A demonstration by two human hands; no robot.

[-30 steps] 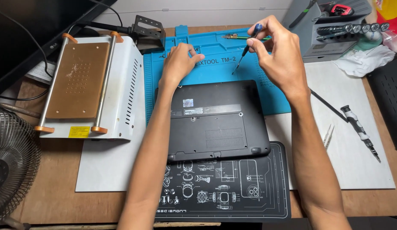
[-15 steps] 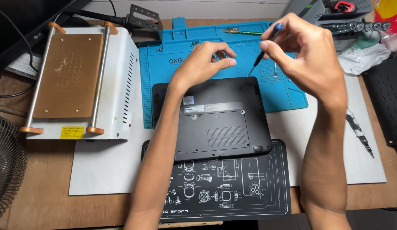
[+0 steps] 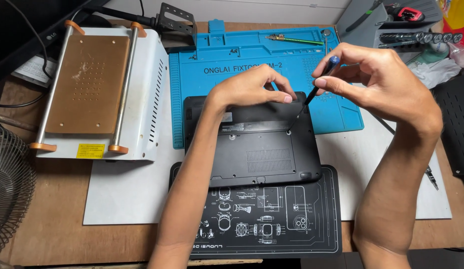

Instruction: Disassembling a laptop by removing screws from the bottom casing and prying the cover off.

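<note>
A small black laptop (image 3: 262,154) lies bottom side up in the middle, partly on a blue work mat (image 3: 336,107) and partly on a black printed mat (image 3: 262,224). My left hand (image 3: 249,87) rests on the laptop's far edge, fingers curled over it. My right hand (image 3: 371,79) pinches a thin screwdriver (image 3: 316,87) with a blue cap. Its tip touches a screw point near the laptop's upper right, at the corner of a cover panel.
A white machine with a copper plate (image 3: 92,84) stands at the left. A metal fan grille (image 3: 10,194) is at the far left edge. A grey tool rack with several bits (image 3: 416,37) sits at the back right. Tweezers (image 3: 292,39) lie on the blue mat.
The screwdriver tip has come down from above the blue mat onto the laptop's underside. My left hand moved onto the laptop's far edge. The view has shifted closer.
</note>
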